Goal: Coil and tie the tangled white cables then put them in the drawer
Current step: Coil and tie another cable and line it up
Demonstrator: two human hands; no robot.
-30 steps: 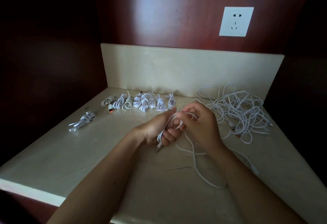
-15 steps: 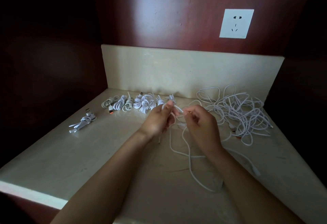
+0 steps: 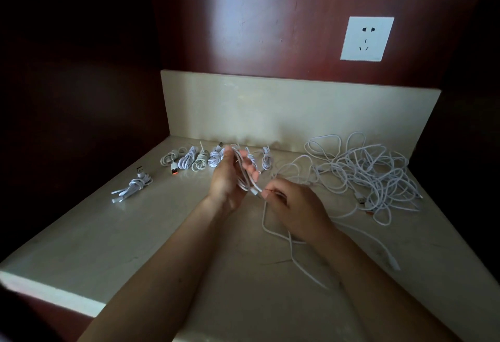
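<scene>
left hand (image 3: 228,179): fingers curled round loops of white cable (image 3: 244,176), above worktop (image 3: 108,233)
right hand (image 3: 295,206): fingers pinch its trailing length
tangled pile (image 3: 373,176): right rear
tied coils (image 3: 200,159): back edge

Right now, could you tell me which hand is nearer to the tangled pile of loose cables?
The right. The right hand sits just left of the tangled pile, pinching a trailing strand; the left hand is farther left, holding a half-made coil.

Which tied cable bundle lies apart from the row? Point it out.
The bundle at the left, alone near the counter's left edge; the other bundles line up side by side along the backsplash.
</scene>
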